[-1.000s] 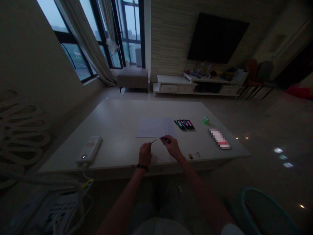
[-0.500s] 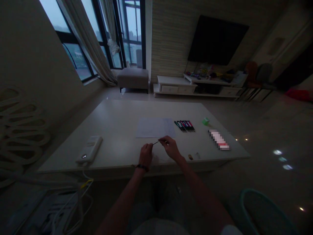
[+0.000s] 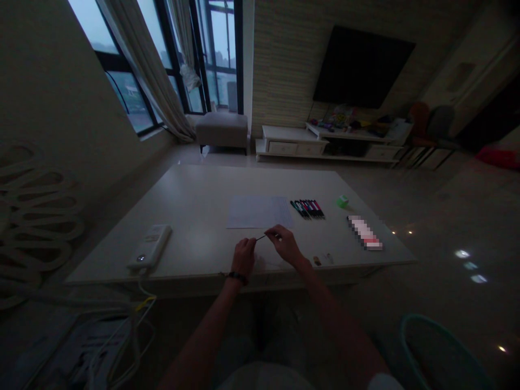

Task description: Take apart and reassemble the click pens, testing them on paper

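Observation:
Over the near edge of the white table (image 3: 195, 206), my left hand (image 3: 244, 257) is closed on one end of a thin dark stick (image 3: 260, 237). The other end is pinched in the fingertips of my right hand (image 3: 284, 246). The stick slants up to the right between them; its exact kind is too small and dark to make out. Just beyond my hands lies a white paper sheet (image 3: 254, 212). A row of several dark pens (image 3: 307, 209) with coloured parts is right of the sheet. Near my right wrist are a small brown piece (image 3: 317, 261) and a small clear piece (image 3: 329, 258).
A white power strip (image 3: 153, 244) with a cable lies at the table's left. Toward the right edge are a green-and-white cube (image 3: 342, 202) and a flat, pixelated object (image 3: 364, 233). A teal-rimmed tub (image 3: 406, 336) stands on the floor at lower right.
Both hands keep their grip on the stick and have barely moved. The whole view has shifted very slightly.

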`<action>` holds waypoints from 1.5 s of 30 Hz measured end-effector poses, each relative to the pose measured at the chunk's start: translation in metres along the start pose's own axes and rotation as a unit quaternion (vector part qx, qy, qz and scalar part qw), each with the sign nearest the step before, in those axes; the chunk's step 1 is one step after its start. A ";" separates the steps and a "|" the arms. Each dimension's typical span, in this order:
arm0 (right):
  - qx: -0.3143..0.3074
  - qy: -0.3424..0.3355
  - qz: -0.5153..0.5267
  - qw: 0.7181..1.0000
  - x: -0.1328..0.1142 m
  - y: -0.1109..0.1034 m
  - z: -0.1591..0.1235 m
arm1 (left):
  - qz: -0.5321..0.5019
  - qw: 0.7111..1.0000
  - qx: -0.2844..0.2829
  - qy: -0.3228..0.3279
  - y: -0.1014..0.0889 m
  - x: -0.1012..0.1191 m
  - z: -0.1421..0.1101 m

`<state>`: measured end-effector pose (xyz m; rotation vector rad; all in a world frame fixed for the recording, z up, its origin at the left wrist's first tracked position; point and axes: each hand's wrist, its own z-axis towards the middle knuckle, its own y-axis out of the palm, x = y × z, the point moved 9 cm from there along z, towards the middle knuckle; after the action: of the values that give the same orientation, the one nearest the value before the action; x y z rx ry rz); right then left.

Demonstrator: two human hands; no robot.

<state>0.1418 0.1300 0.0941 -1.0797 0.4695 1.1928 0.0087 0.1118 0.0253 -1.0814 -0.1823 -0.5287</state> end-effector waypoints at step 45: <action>0.074 0.054 -0.033 0.995 0.045 -0.029 -0.022 | 0.071 0.995 -0.064 0.004 0.012 0.002 0.002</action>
<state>0.1893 0.1341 0.0609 -1.0278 0.5927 1.0296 0.0164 0.1171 0.0171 -1.2064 -0.0650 -0.4208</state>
